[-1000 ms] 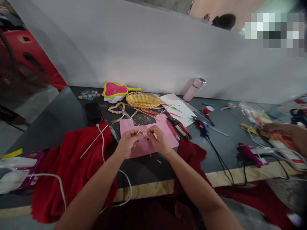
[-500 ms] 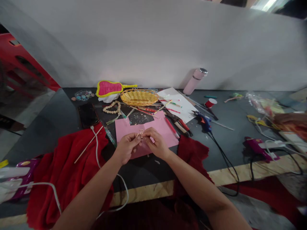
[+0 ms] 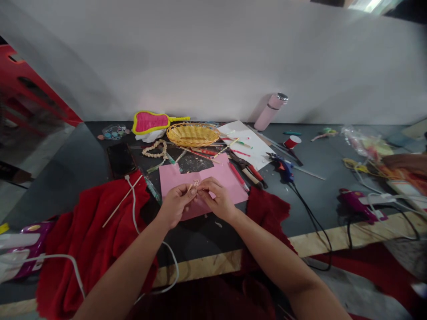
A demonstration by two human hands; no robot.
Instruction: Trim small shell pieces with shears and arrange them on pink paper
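Basket [image 3: 193, 138], shallow and woven, beyond pale piece [image 3: 196, 182] in fingers [image 3: 211, 182].

Left hand [image 3: 175, 205], right hand [image 3: 218, 200], pale piece [image 3: 196, 182] between, pink paper [image 3: 235, 190]

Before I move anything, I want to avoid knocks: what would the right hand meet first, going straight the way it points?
The right hand would probably meet the left hand first, at the small pale piece they hold; depth there is unclear.

Grey partition [image 3: 207, 58] (bit shadowy) behind dk tabletop [image 3: 313, 200] w/ pale edge [image 3: 213, 264]; red chair [image 3: 25, 66] far L.
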